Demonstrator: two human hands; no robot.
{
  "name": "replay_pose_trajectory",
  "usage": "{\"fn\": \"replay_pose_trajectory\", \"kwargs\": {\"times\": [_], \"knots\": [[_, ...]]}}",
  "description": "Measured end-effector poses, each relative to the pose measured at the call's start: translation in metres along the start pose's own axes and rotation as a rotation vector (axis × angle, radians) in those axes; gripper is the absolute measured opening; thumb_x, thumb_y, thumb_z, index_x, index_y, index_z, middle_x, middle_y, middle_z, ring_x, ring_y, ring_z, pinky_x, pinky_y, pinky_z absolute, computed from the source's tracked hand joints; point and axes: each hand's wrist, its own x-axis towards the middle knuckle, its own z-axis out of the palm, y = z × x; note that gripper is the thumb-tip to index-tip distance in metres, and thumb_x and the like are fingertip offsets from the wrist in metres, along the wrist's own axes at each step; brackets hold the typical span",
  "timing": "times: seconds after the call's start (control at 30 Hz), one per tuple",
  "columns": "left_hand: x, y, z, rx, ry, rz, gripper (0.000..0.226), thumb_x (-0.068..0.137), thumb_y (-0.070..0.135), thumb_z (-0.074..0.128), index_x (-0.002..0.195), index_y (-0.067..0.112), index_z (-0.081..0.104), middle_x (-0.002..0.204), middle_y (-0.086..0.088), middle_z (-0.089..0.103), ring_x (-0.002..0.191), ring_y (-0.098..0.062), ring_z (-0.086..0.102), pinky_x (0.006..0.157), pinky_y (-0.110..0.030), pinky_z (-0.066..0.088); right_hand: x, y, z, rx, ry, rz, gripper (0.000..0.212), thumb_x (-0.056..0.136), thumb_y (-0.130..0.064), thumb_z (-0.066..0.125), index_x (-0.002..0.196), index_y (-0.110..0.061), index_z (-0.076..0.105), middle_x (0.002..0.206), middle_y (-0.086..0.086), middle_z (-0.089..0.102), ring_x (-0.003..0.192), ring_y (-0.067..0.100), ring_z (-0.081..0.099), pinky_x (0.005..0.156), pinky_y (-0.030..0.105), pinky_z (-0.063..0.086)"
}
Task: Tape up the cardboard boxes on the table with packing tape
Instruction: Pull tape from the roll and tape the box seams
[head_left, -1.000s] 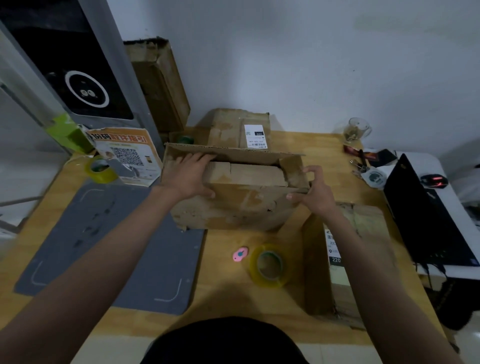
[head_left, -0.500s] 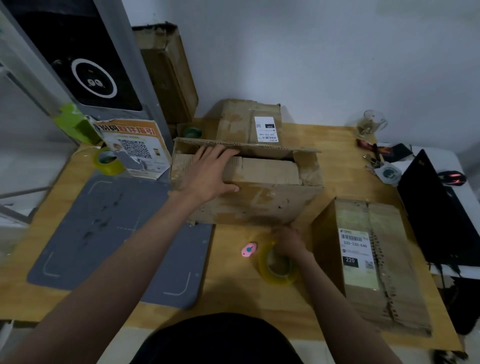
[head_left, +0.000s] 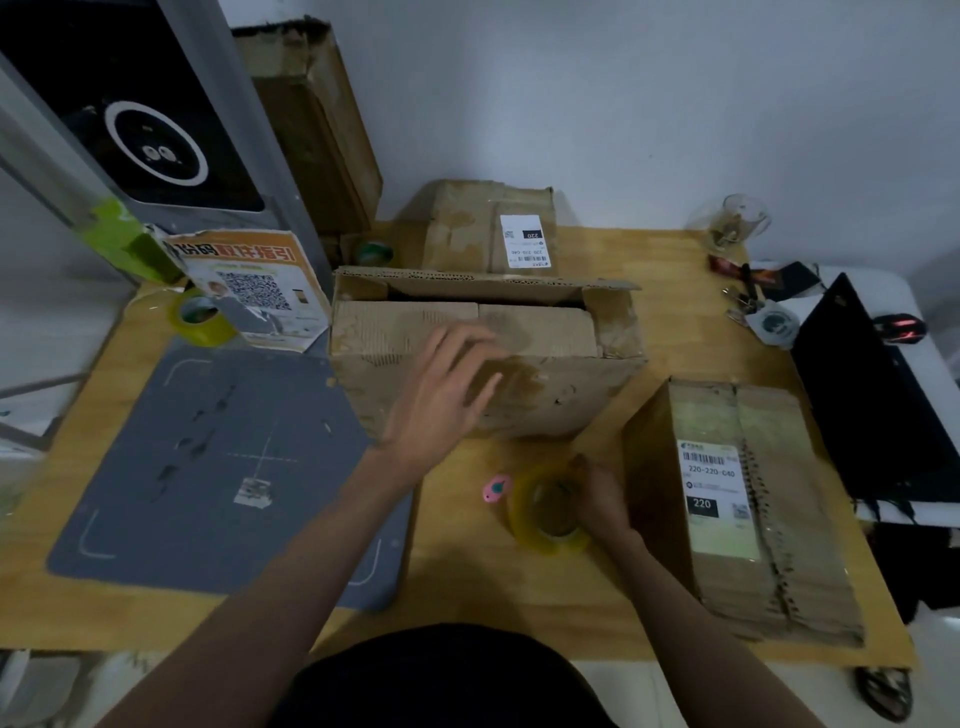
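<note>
- Grey mat (head_left: 218, 467) flat on desk (head_left: 467, 587), left side.
- Glass mug (head_left: 735, 223) at far right corner.
- Black laptop (head_left: 872, 410) beside mouse (head_left: 900, 328).
- Keys (head_left: 763, 317) near mug.

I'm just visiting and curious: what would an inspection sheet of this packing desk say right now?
Surface: wooden table, grey mat on its left part.
Job's things: open cardboard box at centre, flaps unsealed; labelled box on the right; another labelled box behind; yellow tape roll near the front edge.
Clutter: pink cutter, second tape roll, QR-code sign, glass mug, keys, laptop, mouse.
Hands: left hand open above the open box's front; right hand grips the yellow roll.
Cables: nothing seen.
Surroundings: white wall, flattened cardboard leaning against it.
</note>
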Motion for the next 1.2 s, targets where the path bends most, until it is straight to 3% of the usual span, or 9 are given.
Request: {"fn": "replay_pose_trajectory", "kwargs": {"times": [0.07,0.17,0.3,0.4,0.63,0.77,0.97,1.13,1.2], "knots": [[-0.020,0.010,0.005,-0.036,0.037,-0.033,0.016,0.093,0.002,0.066,0.108,0.007,0.070,0.110,-0.007,0.062,0.103,-0.023,0.055,0.086,-0.033,0.047,-0.015,-0.007,-0.006,0.035,0.027,-0.047,0.045,0.096,-0.013,0.057,0.141,-0.019,0.050,0.123,0.013,0.066,0.112,0.037,0.064,0.086,0.040,0.054],[-0.051,0.015,0.014,-0.220,-0.223,-0.145,0.031,0.098,-0.001,0.051,0.118,0.013,0.069,0.115,0.000,0.058,0.101,-0.018,0.056,0.079,-0.037,0.050,-0.036,-0.023,-0.017,0.145,0.037,-0.083,0.051,0.092,-0.004,0.061,0.141,-0.016,0.052,0.127,0.010,0.065,0.117,0.033,0.062,0.084,0.032,0.049],[-0.066,0.006,0.023,-0.353,-0.655,-0.296,0.038,0.105,0.014,0.047,0.139,0.026,0.059,0.140,0.011,0.050,0.123,-0.011,0.052,0.102,-0.039,0.047,-0.051,-0.035,-0.024,0.244,0.034,-0.133,0.045,0.092,-0.004,0.064,0.134,-0.019,0.058,0.125,0.005,0.067,0.116,0.026,0.062,0.082,0.026,0.045],[-0.070,0.002,0.018,-0.351,-0.791,-0.304,0.041,0.104,0.017,0.049,0.142,0.030,0.056,0.141,0.013,0.051,0.128,-0.009,0.049,0.106,-0.036,0.044,-0.059,-0.041,-0.027,0.294,0.011,-0.163,0.042,0.091,-0.003,0.066,0.130,-0.016,0.061,0.117,0.001,0.066,0.116,0.023,0.060,0.087,0.032,0.051],[-0.081,0.003,0.001,-0.374,-0.609,-0.357,0.027,0.100,0.028,0.061,0.126,0.030,0.069,0.116,0.015,0.060,0.101,-0.002,0.059,0.088,-0.030,0.052,-0.065,-0.048,-0.026,0.403,-0.006,-0.211,0.035,0.088,-0.002,0.070,0.108,-0.030,0.063,0.103,-0.021,0.063,0.105,0.010,0.060,0.087,0.034,0.055],[-0.072,0.005,-0.006,-0.413,-0.537,-0.378,0.021,0.100,0.034,0.061,0.108,0.024,0.077,0.104,0.015,0.067,0.091,0.001,0.062,0.079,-0.015,0.046,-0.065,-0.052,-0.027,0.439,-0.033,-0.266,0.031,0.088,-0.005,0.071,0.111,-0.026,0.067,0.107,-0.018,0.067,0.105,0.007,0.061,0.088,0.034,0.056],[-0.062,0.002,-0.012,-0.414,-0.542,-0.388,0.002,0.087,0.027,0.078,0.088,0.025,0.079,0.089,0.017,0.070,0.085,0.000,0.065,0.078,-0.019,0.052,-0.064,-0.057,-0.030,0.455,-0.090,-0.335,0.030,0.088,-0.005,0.071,0.104,-0.031,0.069,0.108,-0.019,0.068,0.107,0.004,0.061,0.090,0.035,0.054],[-0.070,0.010,-0.010,-0.365,-0.575,-0.359,0.027,0.102,0.044,0.049,0.087,0.022,0.057,0.091,0.010,0.053,0.082,-0.004,0.052,0.071,-0.019,0.040,-0.063,-0.061,-0.029,0.451,-0.163,-0.362,0.026,0.092,-0.010,0.068,0.114,-0.024,0.069,0.111,-0.015,0.069,0.107,0.003,0.062,0.093,0.036,0.055],[-0.072,0.012,-0.011,-0.360,-0.601,-0.367,0.030,0.106,0.042,0.038,0.088,0.020,0.047,0.091,0.006,0.048,0.081,-0.010,0.047,0.074,-0.028,0.041,-0.065,-0.064,-0.027,0.497,-0.232,-0.297,0.027,0.095,-0.010,0.064,0.118,-0.025,0.065,0.113,-0.010,0.067,0.106,0.009,0.062,0.088,0.036,0.058]]}}
